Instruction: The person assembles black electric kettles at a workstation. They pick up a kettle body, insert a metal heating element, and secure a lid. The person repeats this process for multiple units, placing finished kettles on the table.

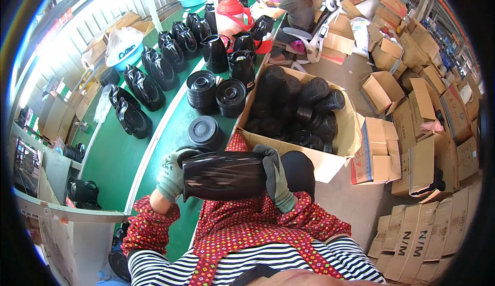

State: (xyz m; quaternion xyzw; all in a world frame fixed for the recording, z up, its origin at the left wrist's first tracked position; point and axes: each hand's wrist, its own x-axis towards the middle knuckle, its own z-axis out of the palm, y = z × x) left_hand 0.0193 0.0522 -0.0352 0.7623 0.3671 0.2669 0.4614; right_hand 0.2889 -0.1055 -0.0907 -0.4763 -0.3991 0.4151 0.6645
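Observation:
A glossy black jug [224, 177] lies on its side in front of my chest, held between both hands. My left hand [172, 177], in a grey-green glove, is closed around its left end, beside what looks like the spout. At the other end my right hand [277, 179], gloved alike, grips it with the fingers over the edge. Just beyond the left hand, a stack of round black parts [203, 129] stands on the green table [111, 157]. Two more stacks of round black parts [201, 86] are behind it.
An open cardboard box [330, 166] full of black cylindrical parts stands to the right of the table. Rows of black jugs [148, 87] line the table, with a red and white jug [232, 18] farther back. A person [299, 7] sits at the far end. Cartons [423, 234] crowd the right.

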